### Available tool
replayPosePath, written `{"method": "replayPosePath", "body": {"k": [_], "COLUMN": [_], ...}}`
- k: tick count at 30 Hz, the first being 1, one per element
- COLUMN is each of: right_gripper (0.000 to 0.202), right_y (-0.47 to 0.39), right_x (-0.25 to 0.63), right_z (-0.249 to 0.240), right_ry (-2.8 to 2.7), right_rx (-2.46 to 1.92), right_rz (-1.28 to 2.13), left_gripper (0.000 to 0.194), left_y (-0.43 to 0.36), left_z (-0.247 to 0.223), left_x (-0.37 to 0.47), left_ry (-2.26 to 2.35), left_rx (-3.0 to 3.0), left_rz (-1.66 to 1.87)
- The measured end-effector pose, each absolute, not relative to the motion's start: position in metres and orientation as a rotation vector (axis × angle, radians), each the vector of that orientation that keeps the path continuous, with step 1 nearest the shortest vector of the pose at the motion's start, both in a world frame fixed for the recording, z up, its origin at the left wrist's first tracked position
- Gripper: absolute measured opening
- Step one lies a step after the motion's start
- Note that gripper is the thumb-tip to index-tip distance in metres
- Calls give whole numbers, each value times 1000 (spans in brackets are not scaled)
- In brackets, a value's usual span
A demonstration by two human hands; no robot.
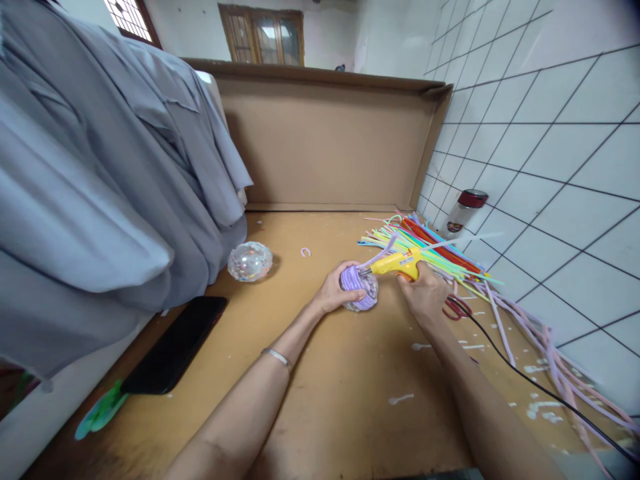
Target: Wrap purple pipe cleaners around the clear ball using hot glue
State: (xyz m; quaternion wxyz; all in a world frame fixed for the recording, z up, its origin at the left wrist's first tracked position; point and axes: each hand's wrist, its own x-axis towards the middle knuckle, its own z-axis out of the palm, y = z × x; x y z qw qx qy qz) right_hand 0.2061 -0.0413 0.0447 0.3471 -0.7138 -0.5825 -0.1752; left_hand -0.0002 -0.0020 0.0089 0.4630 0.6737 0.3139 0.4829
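My left hand [336, 288] is wrapped round a small clear ball [367, 303] partly covered with rows of purple pipe cleaner [351, 279]. The loose end of that pipe cleaner sticks up to the right. In my right hand [424, 291] is a yellow hot glue gun [399, 264], gripped by its handle, with a glue stick [463, 240] poking out of its back. Its nozzle meets the ball's upper right side, touching or very close. Under my right wrist lie red-handled scissors [456, 308], partly hidden.
A second clear ball [250, 261] sits left, near a small pink curl [305, 252]. A black phone [175, 347] lies at the left edge beside hanging grey cloth [115, 167]. Coloured pipe cleaners [440, 257], a red-lidded jar [463, 212] and a black cord [530, 383] line the tiled wall.
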Motion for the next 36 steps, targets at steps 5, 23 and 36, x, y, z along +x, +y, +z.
{"method": "replayPosePath", "body": {"k": [5,23,36], "right_gripper": [21,17,25], "right_y": [-41,-44,-40], "right_x": [206,206,203], "right_z": [43,40,38], "right_ry": [-1517,-1572,-1544], "right_rx": [-1800,-1718,-1767], "right_rz": [-497,-593,-468], "left_gripper": [74,73,74], "left_y": [-3,-3,-3], "left_z": [9,9,11], "left_x": [-1,0,0], "left_ry": [773,765,778], "left_rx": [1655,1644,1650], "left_rz": [1192,1182,1181]}}
